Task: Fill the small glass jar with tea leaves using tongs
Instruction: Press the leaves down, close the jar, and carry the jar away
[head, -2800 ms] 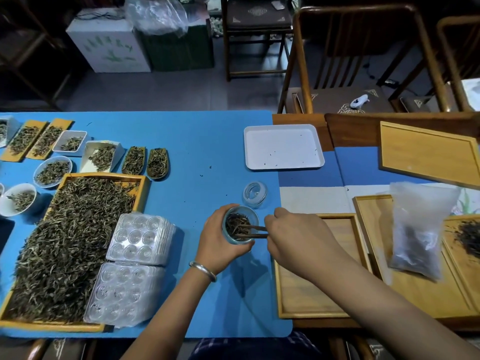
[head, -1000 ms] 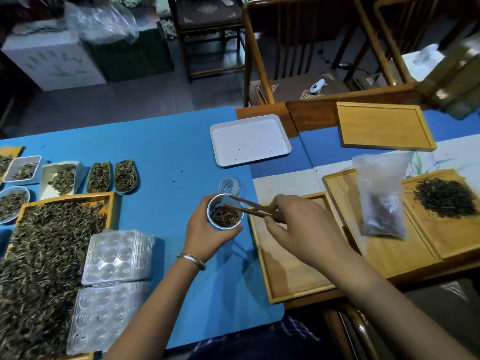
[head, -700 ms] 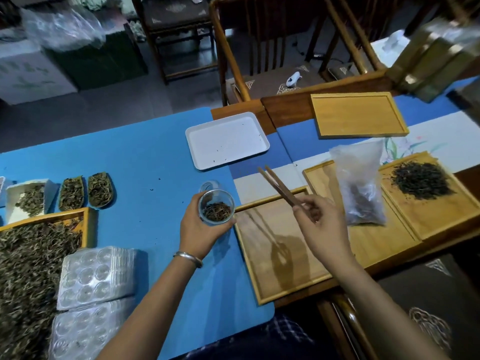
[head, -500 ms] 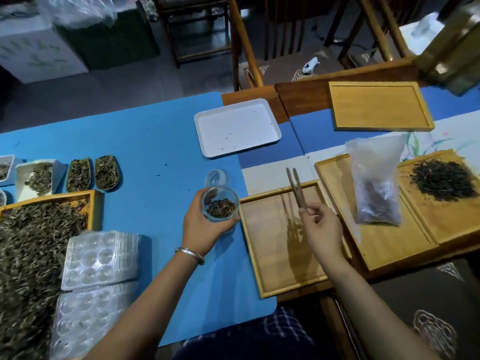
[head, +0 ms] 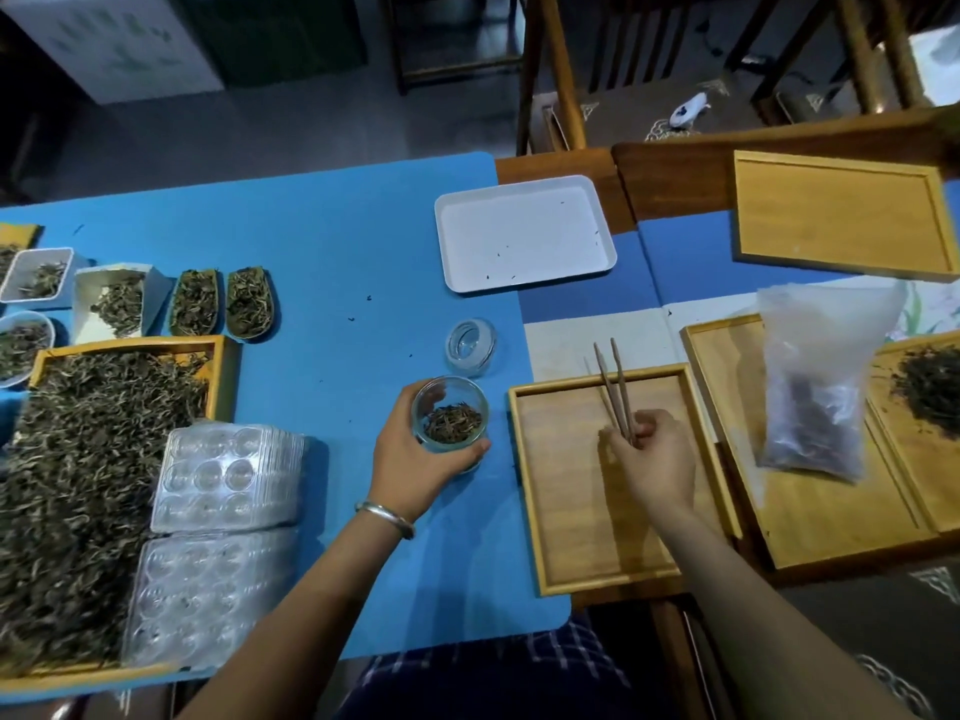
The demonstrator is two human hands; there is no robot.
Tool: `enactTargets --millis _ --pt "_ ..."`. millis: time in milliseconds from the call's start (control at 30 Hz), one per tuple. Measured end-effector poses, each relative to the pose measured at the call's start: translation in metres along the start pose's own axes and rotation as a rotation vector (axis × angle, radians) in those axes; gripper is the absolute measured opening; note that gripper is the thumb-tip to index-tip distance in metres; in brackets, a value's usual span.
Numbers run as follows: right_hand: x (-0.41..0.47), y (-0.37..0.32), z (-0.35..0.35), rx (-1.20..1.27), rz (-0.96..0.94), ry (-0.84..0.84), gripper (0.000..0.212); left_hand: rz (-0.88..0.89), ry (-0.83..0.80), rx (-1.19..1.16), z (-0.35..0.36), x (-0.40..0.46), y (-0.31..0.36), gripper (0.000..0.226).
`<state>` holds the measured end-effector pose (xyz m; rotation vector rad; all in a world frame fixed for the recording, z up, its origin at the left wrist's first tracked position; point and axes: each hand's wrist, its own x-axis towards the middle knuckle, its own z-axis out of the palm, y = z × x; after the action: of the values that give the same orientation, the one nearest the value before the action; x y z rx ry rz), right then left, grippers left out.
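Note:
A small glass jar [head: 451, 414] with some dark tea leaves in its bottom stands on the blue mat, and my left hand [head: 415, 459] wraps around it. My right hand [head: 652, 459] pinches brown tongs [head: 615, 387] above an empty wooden tray [head: 550, 511]. The tong tips point away from me, slightly apart, with nothing between them. The jar's clear lid [head: 470, 347] lies on the mat just behind the jar.
A big wooden tray of tea leaves [head: 78, 470] and stacked clear plastic moulds [head: 223, 480] fill the left. Several small dishes of leaves sit behind them. A white tray [head: 524, 233] lies at the back; a plastic bag of tea [head: 815, 392] and loose dark tea [head: 930, 392] are on trays at right.
My right hand drew the tongs out of the jar and carried them right, over the empty wooden tray. My left hand kept hold of the jar. The view swung right, then partly back.

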<state>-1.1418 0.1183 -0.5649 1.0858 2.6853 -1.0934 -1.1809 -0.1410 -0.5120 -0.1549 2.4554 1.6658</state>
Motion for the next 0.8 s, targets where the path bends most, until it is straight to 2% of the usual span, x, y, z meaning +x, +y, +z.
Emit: enactTargets --millis 67,133,200,400,567,700,800 --pt "-0.003 -0.004 -0.002 0.0 -0.013 0.058 0.048 -0.007 0.01 -0.006 -0.002 0.001 -0.001 0.072" --pt "0.0 -0.017 -0.006 -0.002 -0.061 0.118 0.046 -0.008 0.014 -0.012 -0.004 0.003 -0.001 0.072" --pt "0.011 -0.036 -0.009 -0.044 -0.177 0.105 0.045 -0.001 0.022 -0.006 -0.007 0.004 -0.001 0.07" --pt "0.038 -0.1 0.011 -0.128 -0.528 -0.158 0.057 -0.01 0.085 -0.048 -0.011 0.003 -0.009 0.067" --pt "0.051 -0.122 0.053 -0.256 -0.648 -0.406 0.079 -0.036 0.143 -0.09 -0.012 0.004 -0.019 0.067" --pt "0.057 -0.127 0.079 -0.189 -0.677 -0.465 0.086 -0.034 0.194 -0.107 -0.017 0.007 -0.033 0.067" --pt "0.061 -0.126 0.094 -0.121 -0.665 -0.415 0.082 -0.029 0.218 -0.112 -0.019 0.009 -0.041 0.068"
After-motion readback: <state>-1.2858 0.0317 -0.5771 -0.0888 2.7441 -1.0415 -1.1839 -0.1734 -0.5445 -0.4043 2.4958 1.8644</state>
